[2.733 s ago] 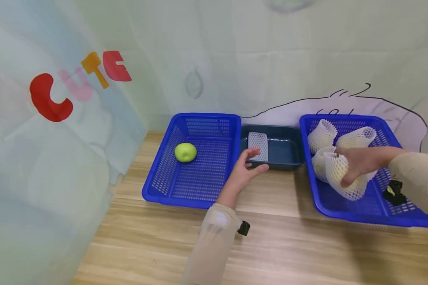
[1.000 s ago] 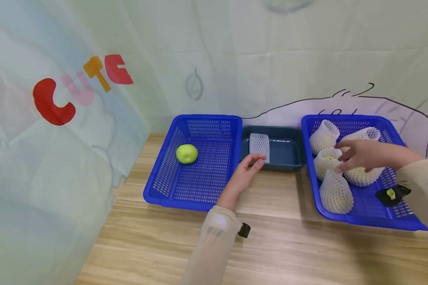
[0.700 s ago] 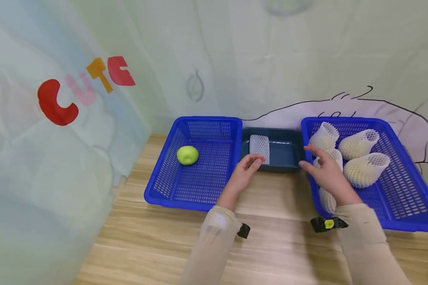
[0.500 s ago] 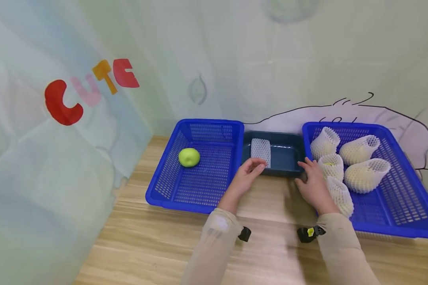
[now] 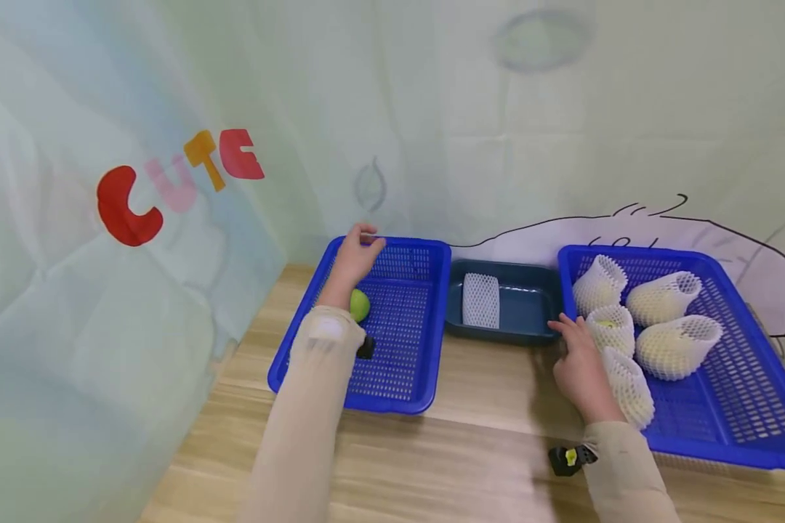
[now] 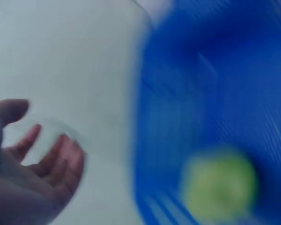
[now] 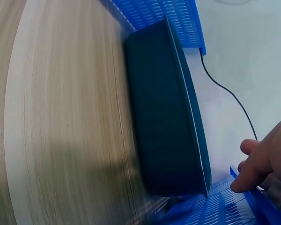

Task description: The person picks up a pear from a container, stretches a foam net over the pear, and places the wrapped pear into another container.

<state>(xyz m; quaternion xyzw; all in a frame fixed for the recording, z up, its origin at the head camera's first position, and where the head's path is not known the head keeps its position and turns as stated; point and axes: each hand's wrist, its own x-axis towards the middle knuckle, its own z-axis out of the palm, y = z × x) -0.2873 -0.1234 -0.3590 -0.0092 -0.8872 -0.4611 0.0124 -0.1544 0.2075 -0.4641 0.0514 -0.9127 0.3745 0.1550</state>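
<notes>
My left hand (image 5: 353, 261) is raised over the back left of the left blue basket (image 5: 435, 327), fingers loosely bent and holding nothing. A round yellow-green fruit (image 5: 360, 306) lies in that basket, partly hidden behind my forearm; the left wrist view shows the fruit (image 6: 219, 186) blurred, apart from the hand (image 6: 42, 180). My right hand (image 5: 582, 370), also holding nothing, is beside the left rim of the right blue basket (image 5: 746, 454), fingertips close to the dark tray's corner. Inside this basket sit several white foam-net sleeves (image 5: 677, 347) with pale fruit in them.
Between the baskets stands a dark teal tray (image 5: 526, 309), with one flat foam-net sleeve (image 5: 480, 300) at its left side. All stand on a wood-grain table (image 5: 432, 465) against a printed cloth backdrop (image 5: 451, 109).
My right hand let go of a sleeved fruit at the right basket's front left, then moved left to its rim. My left hand went from beside the tray to over the left basket.
</notes>
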